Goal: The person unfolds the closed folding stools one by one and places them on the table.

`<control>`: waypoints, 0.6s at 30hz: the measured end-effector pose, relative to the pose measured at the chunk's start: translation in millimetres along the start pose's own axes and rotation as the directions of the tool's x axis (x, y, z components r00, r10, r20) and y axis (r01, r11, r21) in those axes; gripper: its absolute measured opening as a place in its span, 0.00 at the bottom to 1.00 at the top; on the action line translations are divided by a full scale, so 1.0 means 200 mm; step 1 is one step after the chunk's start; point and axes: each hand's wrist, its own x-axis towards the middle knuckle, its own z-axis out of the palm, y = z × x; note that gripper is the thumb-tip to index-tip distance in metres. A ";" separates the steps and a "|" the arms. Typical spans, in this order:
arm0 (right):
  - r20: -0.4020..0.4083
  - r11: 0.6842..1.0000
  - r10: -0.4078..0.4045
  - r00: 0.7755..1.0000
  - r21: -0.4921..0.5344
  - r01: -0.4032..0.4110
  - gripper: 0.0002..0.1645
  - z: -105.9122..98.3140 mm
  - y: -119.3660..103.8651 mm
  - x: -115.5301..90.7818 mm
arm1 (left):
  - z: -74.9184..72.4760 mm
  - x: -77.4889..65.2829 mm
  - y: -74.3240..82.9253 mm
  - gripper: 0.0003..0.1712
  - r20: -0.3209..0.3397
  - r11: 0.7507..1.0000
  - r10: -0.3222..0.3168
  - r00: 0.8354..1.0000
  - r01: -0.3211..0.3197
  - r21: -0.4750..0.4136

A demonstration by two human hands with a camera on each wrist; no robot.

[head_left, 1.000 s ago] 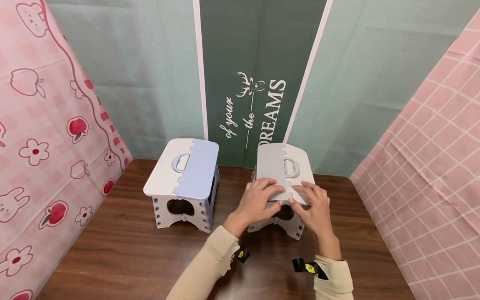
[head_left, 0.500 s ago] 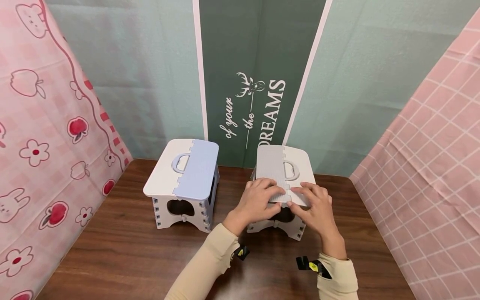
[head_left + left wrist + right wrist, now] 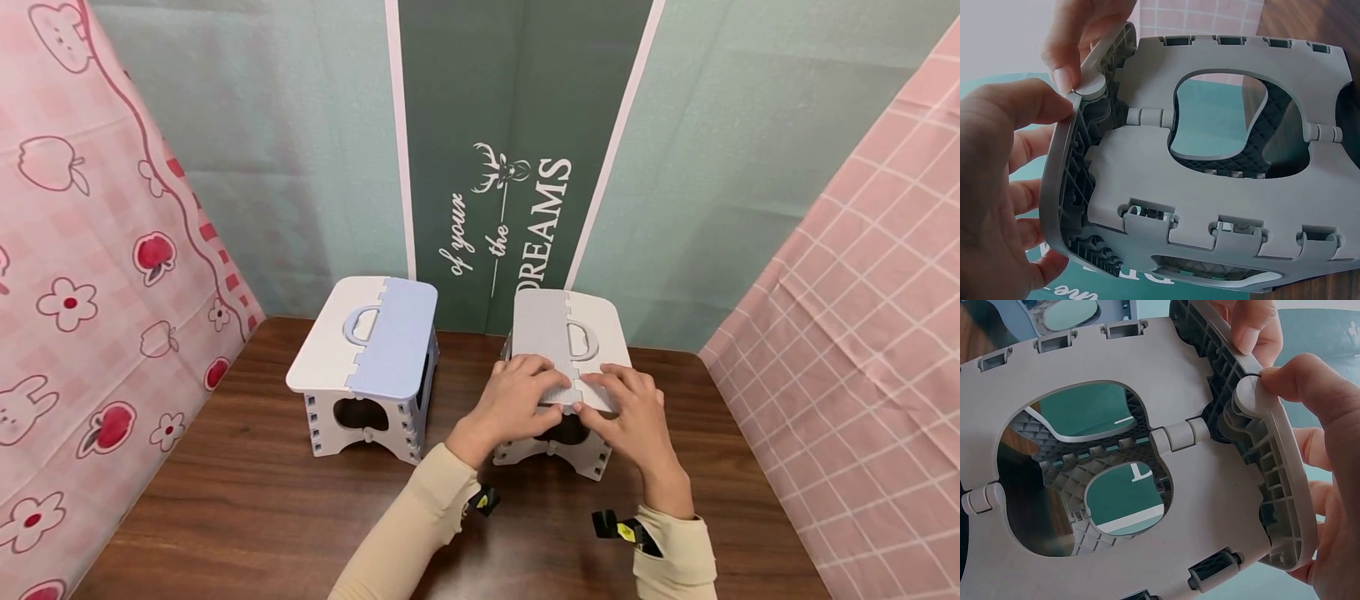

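Observation:
A folding stool (image 3: 540, 325) with a grey and white seat stands unfolded on the table at the right in the head view, its seat flat and its carry handle (image 3: 589, 342) lying down. My left hand (image 3: 513, 407) grips the grey half at the near edge, thumb on the rim and bent fingers on top. Opposite it, my right hand (image 3: 630, 412) holds the white half the same way. Both thumbs meet close to the round hinge cap (image 3: 1091, 86) at the seam, as the left wrist view shows. Below the seat, the legs' hinged end panel (image 3: 1210, 481) is spread straight.
A second folding stool (image 3: 393, 333), blue and white, stands unfolded to the left on the brown wooden table (image 3: 225, 500). Behind hangs a green cloth (image 3: 517, 83) with lettering. Pink patterned cloths close off the left side (image 3: 90, 333) and right side (image 3: 840, 333).
The seat of the grey and white stool has sunk slightly at its seam. My right wrist has shifted a little to the right; the left hand has barely moved.

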 end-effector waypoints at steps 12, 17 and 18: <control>0.008 1.000 0.008 1.000 0.002 -0.008 0.23 -0.01 0.00 -0.01 | 0.00 0.01 0.01 0.17 0.017 1.000 0.009 1.000 -0.009 -0.006; 0.009 1.000 0.013 1.000 -0.001 -0.013 0.23 0.00 0.01 -0.01 | -0.01 0.01 0.01 0.17 0.032 1.000 0.003 0.999 -0.003 -0.002; 0.010 1.000 0.013 1.000 -0.003 -0.013 0.23 0.00 0.01 -0.01 | -0.01 0.01 0.01 0.17 0.036 1.000 0.003 0.999 -0.003 -0.004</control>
